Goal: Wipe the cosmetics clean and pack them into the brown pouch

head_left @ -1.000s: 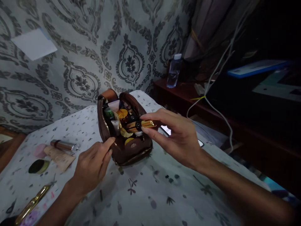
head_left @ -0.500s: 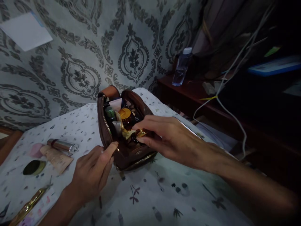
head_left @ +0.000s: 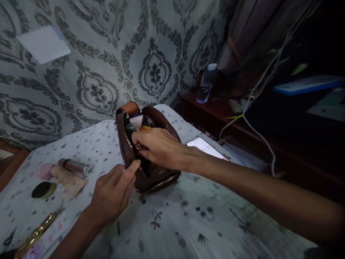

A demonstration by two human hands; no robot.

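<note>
A brown zippered bag [head_left: 159, 181] lies unzipped on the patterned white sheet, with a green-capped item [head_left: 130, 128] and a pale tube [head_left: 137, 121] inside. My left hand [head_left: 114, 190] is closed on the bag's near left edge, thumb at the zipper. Reaching into the bag from the right, my right hand [head_left: 157, 147] is closed around a small shiny gold-brown item [head_left: 139, 146]. It hides much of the contents, and only part of an orange lid [head_left: 145, 128] shows behind it.
Left on the sheet lie a silver tube [head_left: 75, 166], a beige tube [head_left: 70, 180], a green round container [head_left: 43, 189] and a gold object [head_left: 39, 232]. A lit phone [head_left: 206, 148] lies right of the bag. A bottle [head_left: 207, 84] stands on the dark red table.
My right hand has moved left and further over the bag, covering the orange lid, with the gold item in its fingers. More of the phone shows. My left hand keeps its hold.
</note>
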